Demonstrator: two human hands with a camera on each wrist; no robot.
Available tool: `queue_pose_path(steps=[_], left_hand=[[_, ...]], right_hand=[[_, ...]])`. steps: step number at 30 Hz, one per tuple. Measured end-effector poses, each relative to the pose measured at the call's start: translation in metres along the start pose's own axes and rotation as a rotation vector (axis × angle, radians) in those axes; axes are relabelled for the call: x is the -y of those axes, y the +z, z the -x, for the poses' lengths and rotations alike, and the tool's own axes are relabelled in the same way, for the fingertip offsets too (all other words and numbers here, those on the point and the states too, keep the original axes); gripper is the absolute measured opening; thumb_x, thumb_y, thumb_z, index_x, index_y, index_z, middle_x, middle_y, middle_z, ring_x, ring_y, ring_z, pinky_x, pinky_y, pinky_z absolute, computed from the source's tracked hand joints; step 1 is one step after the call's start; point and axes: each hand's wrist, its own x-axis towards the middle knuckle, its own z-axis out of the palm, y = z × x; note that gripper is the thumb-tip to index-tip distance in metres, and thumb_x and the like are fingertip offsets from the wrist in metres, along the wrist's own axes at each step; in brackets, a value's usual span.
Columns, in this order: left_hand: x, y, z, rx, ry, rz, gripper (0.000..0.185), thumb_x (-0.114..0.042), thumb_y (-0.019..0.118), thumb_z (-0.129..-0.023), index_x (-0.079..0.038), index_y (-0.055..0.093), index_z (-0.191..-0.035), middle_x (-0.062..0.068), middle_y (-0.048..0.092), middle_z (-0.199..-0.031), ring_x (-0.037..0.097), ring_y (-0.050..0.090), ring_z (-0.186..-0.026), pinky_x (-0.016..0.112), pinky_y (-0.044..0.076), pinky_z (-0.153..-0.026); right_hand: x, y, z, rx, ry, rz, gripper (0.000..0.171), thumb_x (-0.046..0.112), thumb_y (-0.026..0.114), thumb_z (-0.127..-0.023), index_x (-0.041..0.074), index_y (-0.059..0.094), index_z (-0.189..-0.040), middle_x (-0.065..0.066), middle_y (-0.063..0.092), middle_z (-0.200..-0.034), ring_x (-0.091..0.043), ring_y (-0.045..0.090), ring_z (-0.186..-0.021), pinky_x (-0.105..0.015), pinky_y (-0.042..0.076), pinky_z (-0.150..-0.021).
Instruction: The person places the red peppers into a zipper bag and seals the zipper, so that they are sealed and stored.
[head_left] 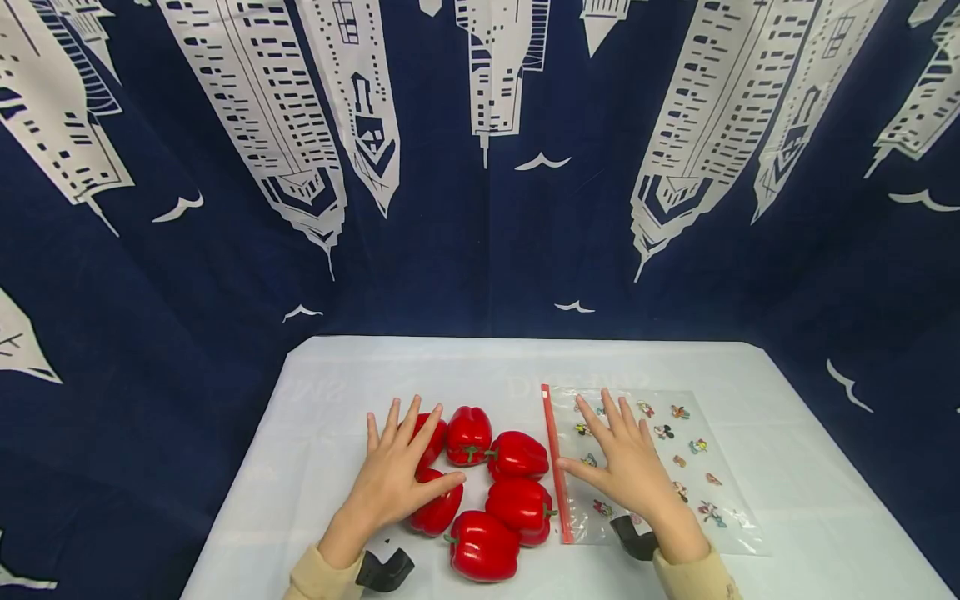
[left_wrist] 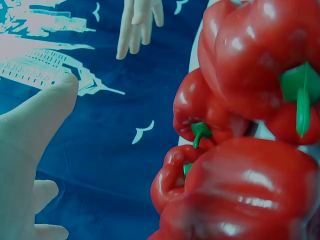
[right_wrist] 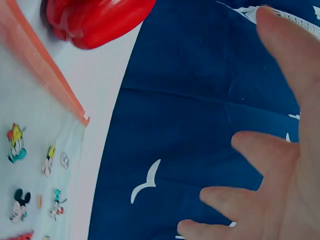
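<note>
Left hand (head_left: 393, 483), fingers spread, rests on the glossy red bell peppers (head_left: 517, 454); right hand (head_left: 630, 471) flat on the clear cartoon-printed zip bag (head_left: 697, 467). A nudge could roll one off the white bench (head_left: 810, 467).

A white surface (head_left: 787, 433) is seen before a dark blue curtain. On it, six red peppers (head_left: 517, 454) are grouped at the left, and a clear bag (head_left: 712, 467) with a red strip is laid flat beside them.

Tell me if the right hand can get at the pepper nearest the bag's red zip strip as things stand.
Probably yes. The right hand lies flat and open over the clear bag, holding nothing. That pepper sits just across the red zip strip, and nothing stands between them.
</note>
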Motion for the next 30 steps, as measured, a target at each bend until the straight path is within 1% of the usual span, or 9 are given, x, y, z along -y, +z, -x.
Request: queue_pose_path(steps=[7, 14, 18, 20, 21, 23, 24, 26, 30], left_hand=[[-0.006, 0.005, 0.003, -0.055, 0.003, 0.097, 0.091, -0.069, 0.054, -0.078, -0.016, 0.03, -0.148, 0.01, 0.024, -0.153, 0.035, 0.014, -0.14, 0.061, 0.002, -0.108], [-0.015, 0.014, 0.004, -0.144, 0.016, 0.209, 0.09, -0.06, 0.062, -0.079, -0.002, 0.036, -0.143, 0.012, 0.031, -0.149, 0.036, 0.023, -0.137, 0.059, 0.008, -0.109], [-0.021, 0.021, 0.004, -0.183, 0.042, 0.296, 0.084, -0.052, 0.066, -0.08, -0.002, 0.038, -0.142, 0.011, 0.034, -0.148, 0.034, 0.029, -0.135, 0.058, 0.014, -0.109], [-0.024, 0.026, 0.004, -0.201, 0.06, 0.339, 0.081, -0.049, 0.066, -0.081, -0.004, 0.039, -0.142, 0.009, 0.036, -0.147, 0.032, 0.031, -0.135, 0.057, 0.017, -0.109], [-0.026, 0.028, 0.005, -0.209, 0.067, 0.359, 0.078, -0.048, 0.067, -0.081, -0.005, 0.04, -0.141, 0.008, 0.037, -0.146, 0.03, 0.032, -0.134, 0.057, 0.019, -0.108], [-0.03, 0.033, 0.005, -0.218, 0.071, 0.399, 0.075, -0.047, 0.067, -0.082, -0.007, 0.041, -0.141, 0.006, 0.039, -0.146, 0.028, 0.033, -0.134, 0.056, 0.025, -0.106], [-0.032, 0.036, 0.005, -0.222, 0.075, 0.418, 0.073, -0.046, 0.067, -0.083, -0.008, 0.042, -0.141, 0.005, 0.04, -0.145, 0.028, 0.034, -0.133, 0.056, 0.028, -0.105], [-0.036, 0.04, 0.005, -0.225, 0.07, 0.459, 0.07, -0.044, 0.068, -0.083, -0.01, 0.045, -0.139, 0.003, 0.042, -0.143, 0.025, 0.037, -0.132, 0.054, 0.034, -0.102], [-0.043, 0.049, 0.007, -0.222, 0.066, 0.524, 0.06, -0.041, 0.067, -0.084, -0.011, 0.05, -0.134, 0.005, 0.049, -0.137, 0.02, 0.042, -0.127, 0.051, 0.042, -0.096]], right_hand=[[-0.003, 0.006, 0.005, -0.035, 0.038, -0.04, 0.09, 0.058, 0.067, -0.076, 0.015, 0.032, -0.147, -0.025, 0.025, -0.148, -0.05, 0.021, -0.133, -0.07, 0.02, -0.099], [-0.007, 0.013, 0.011, -0.029, 0.085, -0.14, 0.086, 0.06, 0.064, -0.078, 0.017, 0.033, -0.147, -0.022, 0.027, -0.149, -0.049, 0.031, -0.128, -0.07, 0.031, -0.091], [-0.009, 0.021, 0.015, -0.009, 0.114, -0.223, 0.083, 0.053, 0.068, -0.078, 0.015, 0.037, -0.145, -0.023, 0.029, -0.147, -0.045, 0.045, -0.118, -0.056, 0.049, -0.081], [-0.01, 0.026, 0.017, -0.005, 0.114, -0.253, 0.08, 0.048, 0.071, -0.078, 0.013, 0.039, -0.143, -0.023, 0.031, -0.146, -0.042, 0.049, -0.115, -0.047, 0.053, -0.076], [-0.01, 0.029, 0.018, 0.001, 0.116, -0.269, 0.079, 0.045, 0.073, -0.078, 0.013, 0.04, -0.142, -0.022, 0.032, -0.146, -0.041, 0.05, -0.115, -0.045, 0.054, -0.075], [-0.011, 0.034, 0.021, 0.011, 0.116, -0.29, 0.078, 0.042, 0.074, -0.077, 0.011, 0.042, -0.141, -0.021, 0.033, -0.146, -0.04, 0.048, -0.118, -0.047, 0.052, -0.08], [-0.012, 0.037, 0.022, 0.016, 0.115, -0.292, 0.079, 0.043, 0.075, -0.076, 0.011, 0.043, -0.141, -0.021, 0.034, -0.146, -0.041, 0.046, -0.12, -0.051, 0.05, -0.083], [-0.012, 0.041, 0.024, 0.033, 0.122, -0.292, 0.08, 0.044, 0.075, -0.075, 0.011, 0.044, -0.14, -0.021, 0.034, -0.146, -0.044, 0.036, -0.128, -0.059, 0.042, -0.091], [-0.013, 0.047, 0.027, 0.066, 0.146, -0.293, 0.082, 0.049, 0.075, -0.073, 0.009, 0.045, -0.139, -0.021, 0.033, -0.146, -0.046, 0.031, -0.131, -0.066, 0.031, -0.096]])
